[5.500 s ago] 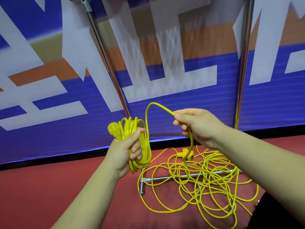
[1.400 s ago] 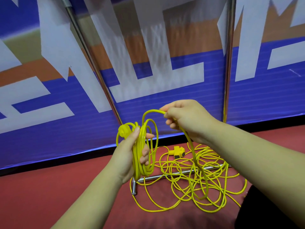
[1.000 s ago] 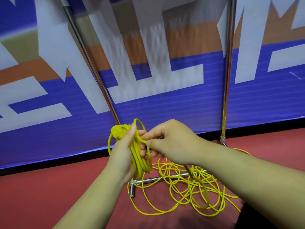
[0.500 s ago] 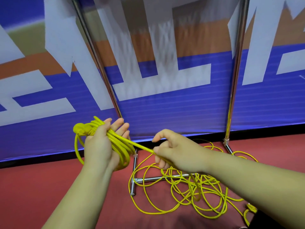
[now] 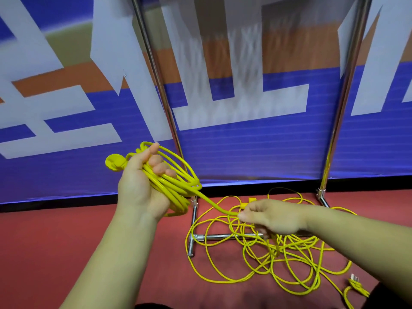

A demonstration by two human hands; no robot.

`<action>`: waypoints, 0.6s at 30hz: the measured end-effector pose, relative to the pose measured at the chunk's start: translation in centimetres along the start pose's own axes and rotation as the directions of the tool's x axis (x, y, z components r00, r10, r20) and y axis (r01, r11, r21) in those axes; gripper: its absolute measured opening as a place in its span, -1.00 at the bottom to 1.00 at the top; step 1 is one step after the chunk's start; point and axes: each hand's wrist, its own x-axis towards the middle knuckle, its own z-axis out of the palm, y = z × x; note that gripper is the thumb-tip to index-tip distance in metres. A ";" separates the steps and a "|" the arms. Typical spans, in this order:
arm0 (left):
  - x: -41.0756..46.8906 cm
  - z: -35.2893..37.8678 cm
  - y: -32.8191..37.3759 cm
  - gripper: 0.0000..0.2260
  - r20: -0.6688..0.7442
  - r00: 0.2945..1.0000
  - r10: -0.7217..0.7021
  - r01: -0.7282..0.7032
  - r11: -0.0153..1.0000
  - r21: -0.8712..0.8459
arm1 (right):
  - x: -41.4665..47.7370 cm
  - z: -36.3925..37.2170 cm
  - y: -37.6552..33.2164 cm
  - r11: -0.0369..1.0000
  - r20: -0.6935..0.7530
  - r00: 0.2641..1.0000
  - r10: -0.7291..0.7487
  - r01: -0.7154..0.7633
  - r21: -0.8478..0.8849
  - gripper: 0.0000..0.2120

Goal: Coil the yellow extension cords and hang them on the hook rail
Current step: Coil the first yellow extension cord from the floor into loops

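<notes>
- Head view: the left hand [image 5: 142, 192] is raised in front of the banner [image 5: 245, 152]. Its fingers are wrapped round the coil [image 5: 178, 184] of yellow extension cord, grasping the gathered loops across the palm. A yellow end fitting [image 5: 114, 162] sticks out just beyond the far left side of that hand
- The right hand [image 5: 273, 217] sits lower and to the right of the left one. Its thumb and fingers pinch the free strand [image 5: 213, 204], so it too is grasping cord rather than released
- The free strand runs almost straight from the lower edge of the coil, down and rightward into the right hand's pinch. That slanting line is its long axis; past the pinch the cord drops beneath the right hand into the loose pile [image 5: 289, 257]
- The loose pile lies on the red floor [image 5: 66, 241], below and beyond the right hand, draped over the metal rack foot [image 5: 223, 237]. A pronged plug [image 5: 354, 278] lies at its near right edge
- As I judge it, the next loop must travel up and left, from the right hand to the left. The left hand is nearer the coil, the right nearer the slack
- No hook rail shows; only two metal uprights [image 5: 159, 85] rise behind the hands
</notes>
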 end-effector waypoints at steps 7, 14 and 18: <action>-1.0 -1.1 -0.1 -0.87 0.051 0.996 -0.070 0.066 0.995 0.076 | 0.8 -1.3 -0.7 0.983 -0.276 0.960 0.043 0.009 0.184 -0.65; -2.0 -1.8 0.5 -0.84 0.181 0.982 -0.053 0.009 0.972 0.237 | -0.1 -3.9 -3.4 0.922 -0.441 0.897 0.021 0.153 0.355 -0.90; -2.9 -1.8 -0.3 -0.75 0.273 0.957 -0.094 -0.022 0.919 0.393 | -1.4 -5.3 -5.0 0.894 -0.580 0.814 -0.024 0.276 0.352 -0.91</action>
